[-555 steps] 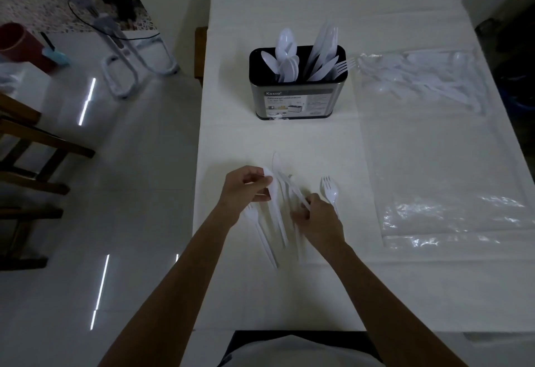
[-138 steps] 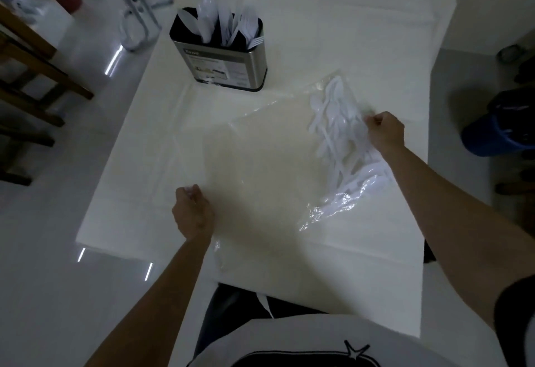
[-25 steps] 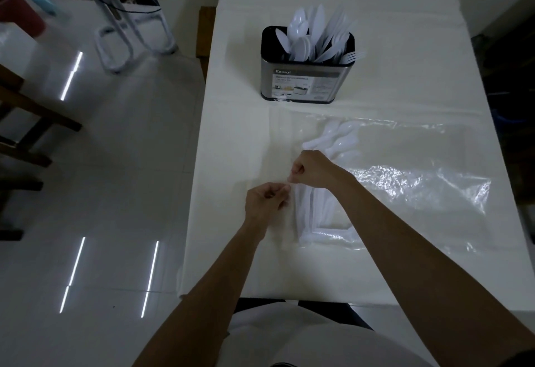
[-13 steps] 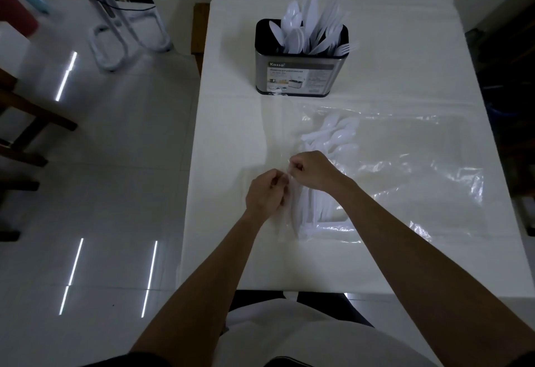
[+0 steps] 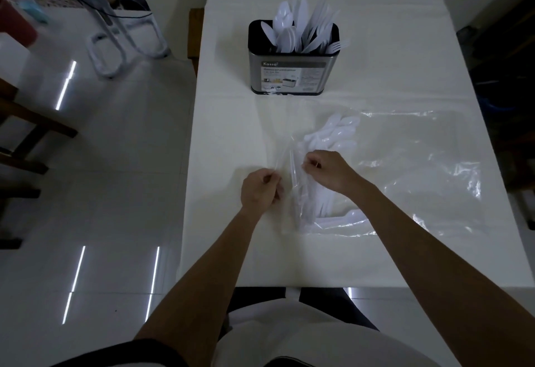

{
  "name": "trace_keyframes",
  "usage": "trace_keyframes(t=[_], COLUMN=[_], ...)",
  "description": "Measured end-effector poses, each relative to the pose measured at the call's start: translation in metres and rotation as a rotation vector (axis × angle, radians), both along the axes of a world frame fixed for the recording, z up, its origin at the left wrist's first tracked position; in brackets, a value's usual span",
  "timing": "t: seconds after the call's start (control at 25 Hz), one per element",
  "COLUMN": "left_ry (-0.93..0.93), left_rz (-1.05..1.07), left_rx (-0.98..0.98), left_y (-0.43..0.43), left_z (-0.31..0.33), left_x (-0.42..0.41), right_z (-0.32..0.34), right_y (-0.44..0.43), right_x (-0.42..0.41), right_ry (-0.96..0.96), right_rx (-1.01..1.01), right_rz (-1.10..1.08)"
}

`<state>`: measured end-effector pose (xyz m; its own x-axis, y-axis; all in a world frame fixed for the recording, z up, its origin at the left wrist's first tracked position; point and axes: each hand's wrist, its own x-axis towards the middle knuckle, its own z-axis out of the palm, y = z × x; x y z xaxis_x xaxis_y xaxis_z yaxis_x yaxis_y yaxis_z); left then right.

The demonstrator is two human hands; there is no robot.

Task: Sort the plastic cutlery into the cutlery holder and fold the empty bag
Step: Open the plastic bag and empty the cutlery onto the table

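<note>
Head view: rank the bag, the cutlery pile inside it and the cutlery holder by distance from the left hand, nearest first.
1. The bag: its near edge is pinched by the left hand.
2. The cutlery pile: inside the bag, just right of the hand.
3. The cutlery holder: upright, farther up the table.

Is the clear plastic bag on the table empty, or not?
Not empty: a pile of white plastic cutlery shows through the clear plastic bag.

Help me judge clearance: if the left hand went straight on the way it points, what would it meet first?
The raised edge of the clear plastic bag, which the left hand pinches; just beyond, probably the white plastic spoons inside it, though depth is unclear.
</note>
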<state>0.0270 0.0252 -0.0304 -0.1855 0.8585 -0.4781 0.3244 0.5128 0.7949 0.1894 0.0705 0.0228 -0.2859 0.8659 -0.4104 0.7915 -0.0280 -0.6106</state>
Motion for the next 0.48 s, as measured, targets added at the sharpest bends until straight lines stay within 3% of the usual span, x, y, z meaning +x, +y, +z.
trace_keyframes(t=[0.24,0.48], left_ry=[0.033,-0.154], left_rz=[0.039,0.194], left_rx=[0.053,-0.073], left_y=[-0.006,0.002], left_z=[0.002,0.004], left_x=[0.000,0.001], right_z=[0.025,0.063], right_y=[-0.012,-0.017], right_x=[0.023,0.051], right_ry=[0.005,0.034], right_rx=[0.109,0.512], right_rz=[-0.028,-0.177])
